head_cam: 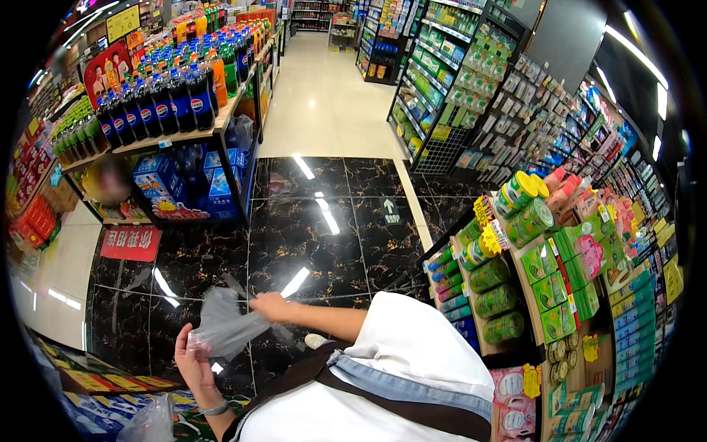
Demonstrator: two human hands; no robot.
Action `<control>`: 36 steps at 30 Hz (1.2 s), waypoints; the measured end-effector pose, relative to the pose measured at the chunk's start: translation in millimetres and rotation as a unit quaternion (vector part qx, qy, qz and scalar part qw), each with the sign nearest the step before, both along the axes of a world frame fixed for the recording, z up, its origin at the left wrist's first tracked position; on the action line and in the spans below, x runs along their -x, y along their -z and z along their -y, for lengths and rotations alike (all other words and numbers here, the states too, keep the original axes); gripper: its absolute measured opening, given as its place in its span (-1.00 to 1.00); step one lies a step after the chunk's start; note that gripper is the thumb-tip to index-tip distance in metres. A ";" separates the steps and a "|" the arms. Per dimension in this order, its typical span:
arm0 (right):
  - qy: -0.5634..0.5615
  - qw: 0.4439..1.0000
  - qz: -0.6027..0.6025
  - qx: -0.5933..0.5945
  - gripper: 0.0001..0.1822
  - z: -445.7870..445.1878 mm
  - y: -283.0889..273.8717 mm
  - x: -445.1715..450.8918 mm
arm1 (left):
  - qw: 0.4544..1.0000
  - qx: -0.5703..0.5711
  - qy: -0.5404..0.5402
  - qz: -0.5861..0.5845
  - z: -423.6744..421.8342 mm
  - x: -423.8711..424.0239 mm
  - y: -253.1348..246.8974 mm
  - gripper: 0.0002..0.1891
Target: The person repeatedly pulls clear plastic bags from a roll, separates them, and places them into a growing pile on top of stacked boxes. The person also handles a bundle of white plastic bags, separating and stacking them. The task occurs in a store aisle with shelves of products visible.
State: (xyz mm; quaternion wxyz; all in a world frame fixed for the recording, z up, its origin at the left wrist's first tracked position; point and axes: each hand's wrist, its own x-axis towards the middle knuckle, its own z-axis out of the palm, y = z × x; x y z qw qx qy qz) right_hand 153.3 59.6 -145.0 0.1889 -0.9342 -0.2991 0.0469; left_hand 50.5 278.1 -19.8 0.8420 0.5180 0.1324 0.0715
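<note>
A thin translucent plastic bag (226, 323) hangs stretched between both hands over the dark floor. My left hand (193, 353), with a bracelet at the wrist, holds the bag's lower left end near the fingertips. At the bag's right end my right hand (270, 307) is closed around the gathered plastic. Whether the bag has anything inside cannot be told; it looks thin and crumpled. Another clear plastic bag (148, 420) lies on packaged goods below my left hand.
Bottled soft drinks (165, 105) crowd a wooden-topped shelf (221, 124) at the upper left. A display shelf with green canisters (497, 301) stands close on the right. Packaged goods (105, 381) fill the lower left. Black marbled tiles (309, 232) lead to a pale aisle.
</note>
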 end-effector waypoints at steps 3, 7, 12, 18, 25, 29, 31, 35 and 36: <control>0.149 0.913 -0.325 -0.199 -0.91 17.6 -8.7 -15.7 | 0.994 0.026 0.094 -0.041 11.0 22.3 -37.6 -0.47; 0.194 0.514 -0.636 -0.543 -0.88 26.4 -16.5 -22.4 | 0.843 -0.536 -0.015 -0.039 -19.6 27.5 15.1 -0.49; -0.121 0.675 -0.602 -0.409 -0.87 22.5 -50.2 10.9 | 0.939 -0.256 -0.208 -0.100 -74.3 18.6 72.7 -0.73; 0.275 0.862 -0.303 -0.301 -0.87 18.9 37.1 -10.8 | 0.995 0.079 0.055 -0.025 -31.3 24.7 27.3 -0.46; 0.035 0.482 -0.662 -0.573 -0.87 10.2 -49.0 6.3 | 0.746 -0.627 -0.216 -0.063 -51.2 18.8 68.6 -0.69; -0.131 0.784 -0.530 -0.295 -0.72 20.6 -54.4 18.5 | 0.966 -0.039 -0.239 -0.087 -87.5 13.9 82.3 -0.66; -0.054 0.879 -0.417 -0.224 -0.73 20.5 -27.1 12.7 | 0.982 0.132 -0.125 -0.050 -70.3 11.6 66.9 -0.57; 0.289 0.908 -0.221 -0.208 -0.90 18.2 66.1 -26.9 | 0.994 -0.054 0.096 -0.012 4.4 24.0 -16.4 -0.44; 0.339 0.801 -0.355 -0.344 -0.92 9.1 56.1 -26.3 | 0.977 -0.209 0.038 0.022 1.6 24.5 1.1 -0.44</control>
